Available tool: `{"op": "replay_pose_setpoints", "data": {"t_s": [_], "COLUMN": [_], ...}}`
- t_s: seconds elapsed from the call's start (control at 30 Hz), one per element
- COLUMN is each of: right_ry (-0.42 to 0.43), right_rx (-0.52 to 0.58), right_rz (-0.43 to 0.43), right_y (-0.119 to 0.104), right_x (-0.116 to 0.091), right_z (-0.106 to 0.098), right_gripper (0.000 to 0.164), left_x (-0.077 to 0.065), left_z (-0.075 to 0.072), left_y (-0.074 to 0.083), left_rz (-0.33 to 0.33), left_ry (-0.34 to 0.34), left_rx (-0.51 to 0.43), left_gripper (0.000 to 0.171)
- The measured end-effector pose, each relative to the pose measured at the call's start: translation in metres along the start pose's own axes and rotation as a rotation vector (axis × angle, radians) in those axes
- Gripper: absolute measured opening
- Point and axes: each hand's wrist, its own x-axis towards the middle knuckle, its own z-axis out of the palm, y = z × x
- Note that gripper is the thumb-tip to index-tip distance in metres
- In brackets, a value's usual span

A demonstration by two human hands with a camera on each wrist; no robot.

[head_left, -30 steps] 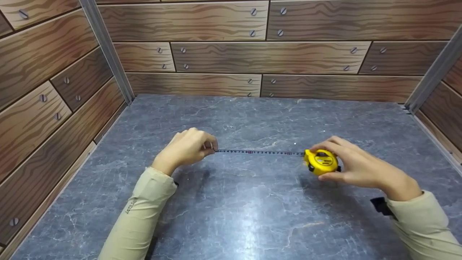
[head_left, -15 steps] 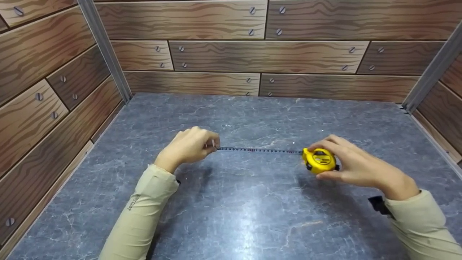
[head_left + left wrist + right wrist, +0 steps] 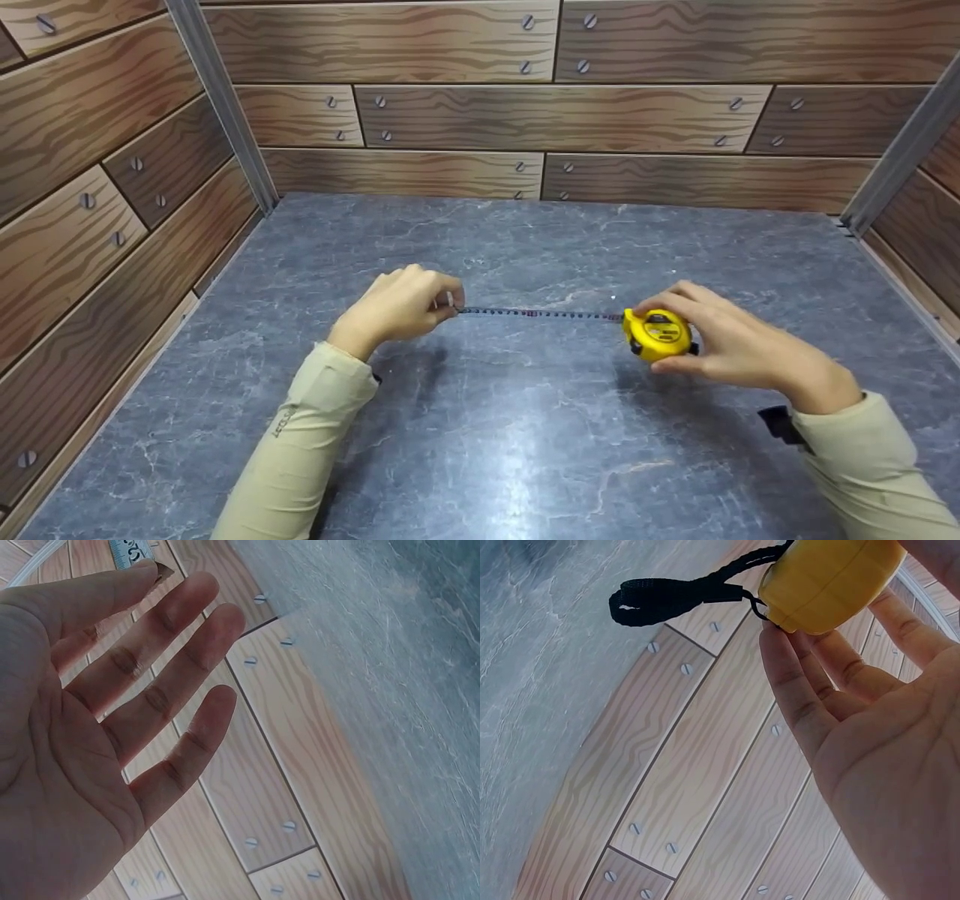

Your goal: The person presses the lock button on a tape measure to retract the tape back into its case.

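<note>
A yellow tape measure (image 3: 658,334) is gripped by my right hand (image 3: 739,345), the thumb below and the fingers over the top. Its numbered blade (image 3: 540,313) runs out leftward to my left hand (image 3: 401,304), which pinches the end between thumb and index finger. In the left wrist view the metal end hook (image 3: 163,571) shows at the thumb tip, while the other fingers (image 3: 199,716) spread loosely. The right wrist view shows the rounded back of the case (image 3: 829,589) and a black strap (image 3: 675,601) hanging from it.
Both hands are over a grey marbled tabletop (image 3: 465,450), casting shadows on it. Wood-patterned panels (image 3: 450,116) wall in the back and sides, with metal posts (image 3: 225,112) at the corners.
The tape measure and my right hand have shifted slightly left, and my left hand slightly right. Less of the blade shows between them. Both grips stay the same.
</note>
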Motion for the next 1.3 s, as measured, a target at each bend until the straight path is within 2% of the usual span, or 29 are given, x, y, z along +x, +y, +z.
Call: {"op": "replay_pose_setpoints", "data": {"t_s": [0.6, 0.87, 1.07, 1.3], "right_ry": [-0.026, 0.004, -0.013, -0.014], "right_rx": [0.027, 0.012, 0.025, 0.038], "right_rz": [0.031, -0.008, -0.002, -0.01], "right_y": [-0.003, -0.002, -0.004, -0.006], "right_x": [0.004, 0.005, 0.007, 0.009], "right_z": [-0.001, 0.001, 0.001, 0.001], "right_gripper": [0.062, 0.062, 0.063, 0.063], "left_x": [0.008, 0.011, 0.013, 0.014], "left_z": [0.002, 0.002, 0.003, 0.003], "left_y": [0.009, 0.013, 0.016, 0.02], "left_rz": [0.026, 0.032, 0.06, 0.064], "left_ry": [-0.007, -0.004, -0.004, -0.022], "left_rx": [0.003, -0.008, -0.018, -0.032], "left_gripper": [0.013, 0.011, 0.011, 0.008]}}
